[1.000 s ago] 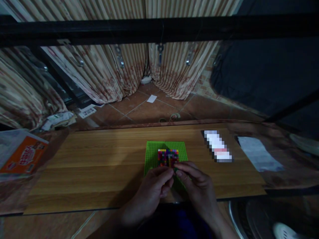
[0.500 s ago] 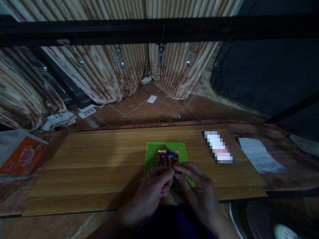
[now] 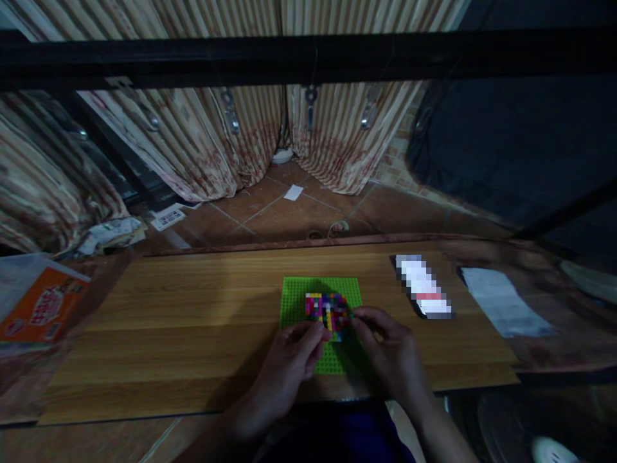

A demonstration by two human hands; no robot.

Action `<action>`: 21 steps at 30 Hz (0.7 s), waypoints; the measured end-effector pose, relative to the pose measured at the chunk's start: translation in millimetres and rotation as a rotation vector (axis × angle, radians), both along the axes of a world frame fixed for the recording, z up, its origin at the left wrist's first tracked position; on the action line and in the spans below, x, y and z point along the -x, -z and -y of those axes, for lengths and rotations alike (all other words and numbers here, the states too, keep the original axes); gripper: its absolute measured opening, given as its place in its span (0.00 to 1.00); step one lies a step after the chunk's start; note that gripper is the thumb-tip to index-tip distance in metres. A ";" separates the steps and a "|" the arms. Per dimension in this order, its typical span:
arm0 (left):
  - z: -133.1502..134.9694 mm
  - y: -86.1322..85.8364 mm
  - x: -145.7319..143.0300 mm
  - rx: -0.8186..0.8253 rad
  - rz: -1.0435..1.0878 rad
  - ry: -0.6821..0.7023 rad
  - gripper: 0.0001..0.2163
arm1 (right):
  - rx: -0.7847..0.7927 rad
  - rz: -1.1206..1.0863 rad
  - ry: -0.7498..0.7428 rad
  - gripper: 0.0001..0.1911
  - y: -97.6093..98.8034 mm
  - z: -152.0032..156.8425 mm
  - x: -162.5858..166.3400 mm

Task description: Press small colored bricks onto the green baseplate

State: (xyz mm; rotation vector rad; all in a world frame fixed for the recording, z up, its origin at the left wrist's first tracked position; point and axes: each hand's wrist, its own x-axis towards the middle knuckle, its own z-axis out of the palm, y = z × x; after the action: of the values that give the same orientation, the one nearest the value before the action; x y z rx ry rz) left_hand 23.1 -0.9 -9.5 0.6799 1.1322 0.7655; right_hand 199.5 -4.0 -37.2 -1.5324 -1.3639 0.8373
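A green studded baseplate (image 3: 295, 296) lies on the wooden table. On it stands a low block of many-coloured toy bricks (image 3: 315, 307), with pink, yellow, red and dark pieces. At the block's lower left corner my left hand (image 3: 297, 350) is closed in a pinch; a bit of red shows at its fingertips, but whether this is a loose piece or part of the block I cannot tell. My right hand (image 3: 388, 337) pinches a small greenish brick (image 3: 353, 313) by the block's right side. Fingers hide part of the block's lower edge.
A phone (image 3: 424, 286) with a blurred screen lies at the right of the wooden table (image 3: 183, 321). Beyond the right edge is a pale sheet (image 3: 504, 302). A clear container with an orange label (image 3: 45, 305) stands at the left. Striped curtains (image 3: 231, 148) hang behind.
My hands, close together over the plate's lower part before, are now apart. The right has moved right and slightly up, the left slightly left. More of the brick block and lower plate shows.
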 end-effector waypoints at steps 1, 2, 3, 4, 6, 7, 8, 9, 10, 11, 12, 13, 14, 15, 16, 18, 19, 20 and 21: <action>-0.4 1.0 2.1 -0.001 0.006 -0.011 0.20 | 0.019 -0.069 0.036 0.10 5.1 -4.3 0.1; -0.7 2.0 4.3 -0.003 0.014 -0.018 0.20 | 0.031 -0.142 0.067 0.10 9.6 -8.6 0.8; -1.0 3.0 6.4 -0.005 0.023 -0.022 0.19 | 0.041 -0.216 0.095 0.10 13.5 -12.4 2.1; -1.2 4.1 8.4 -0.005 0.033 -0.025 0.19 | 0.051 -0.281 0.117 0.11 16.6 -15.8 3.8; -1.6 6.2 11.7 -0.006 0.045 -0.024 0.17 | 0.075 -0.374 0.143 0.11 20.6 -20.6 7.4; -1.9 7.4 12.9 -0.006 0.048 -0.026 0.17 | 0.089 -0.401 0.150 0.11 21.8 -22.1 8.9; -2.1 8.6 13.9 -0.007 0.050 -0.028 0.16 | 0.102 -0.418 0.154 0.11 22.6 -23.2 10.0; -2.3 9.8 14.5 -0.009 0.052 -0.035 0.16 | 0.115 -0.432 0.156 0.11 23.2 -23.9 10.8; -2.5 11.0 15.0 -0.010 0.053 -0.041 0.16 | 0.127 -0.451 0.161 0.11 23.5 -24.5 11.3; -2.6 12.1 15.3 -0.010 0.054 -0.045 0.15 | 0.137 -0.472 0.169 0.12 23.7 -24.9 11.5; -2.6 13.1 15.5 -0.008 0.058 -0.043 0.15 | 0.145 -0.493 0.178 0.12 23.8 -25.4 11.6; -2.7 14.0 15.6 -0.005 0.066 -0.038 0.16 | 0.152 -0.514 0.189 0.12 23.7 -25.8 11.7; -2.7 14.6 15.7 -0.001 0.073 -0.032 0.16 | 0.157 -0.532 0.199 0.12 23.5 -26.2 11.7; -2.8 15.1 15.9 0.004 0.079 -0.026 0.16 | 0.163 -0.549 0.207 0.12 23.2 -26.6 11.9; -2.9 15.6 16.2 0.007 0.082 -0.021 0.16 | 0.170 -0.564 0.213 0.12 22.8 -27.1 12.0; -3.5 16.6 16.9 0.009 0.077 -0.019 0.16 | 0.188 -0.594 0.220 0.13 22.0 -28.1 12.3; -4.0 17.3 17.4 0.009 0.073 -0.014 0.16 | 0.198 -0.608 0.223 0.13 21.6 -28.6 12.4; -4.5 18.0 17.9 0.010 0.073 -0.007 0.16 | 0.209 -0.624 0.226 0.13 21.4 -29.2 12.4; -5.1 18.8 18.3 0.010 0.076 0.001 0.16 | 0.221 -0.640 0.228 0.13 21.4 -29.7 12.3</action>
State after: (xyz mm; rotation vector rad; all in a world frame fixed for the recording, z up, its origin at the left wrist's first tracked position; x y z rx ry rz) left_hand 4.8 4.2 -28.4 0.6381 1.0655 0.7778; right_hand 187.2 25.7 -58.6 -1.3748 -0.6372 1.2255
